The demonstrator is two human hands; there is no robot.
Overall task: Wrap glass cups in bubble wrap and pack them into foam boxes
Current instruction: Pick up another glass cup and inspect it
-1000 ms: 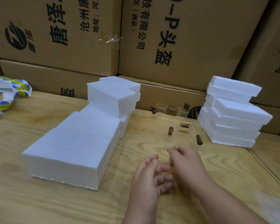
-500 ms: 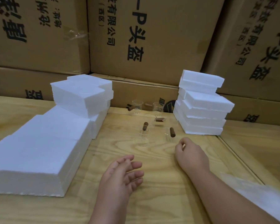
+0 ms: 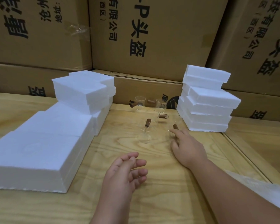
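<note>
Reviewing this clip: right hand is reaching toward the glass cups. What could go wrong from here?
1. The cups are clear and hard to see on the table; the right hand, fingers extended by the nearest handle, could knock one over.
2. They stand close together, so tipping one may hit others.
3. The left hand hangs open, steadying nothing.

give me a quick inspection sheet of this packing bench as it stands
surface: wooden table, bare grain in front.
job's things: five glass cups with brown handles; nearest cup upright. Foam boxes stacked at left and at right. Bubble wrap at the right edge.
clutter: nothing seen.
grippers: left hand relaxed above the table, holding nothing; right hand reaching to a cup's brown handle, contact unclear.
cables: nothing seen.
surroundings: printed cardboard cartons stacked behind.
</note>
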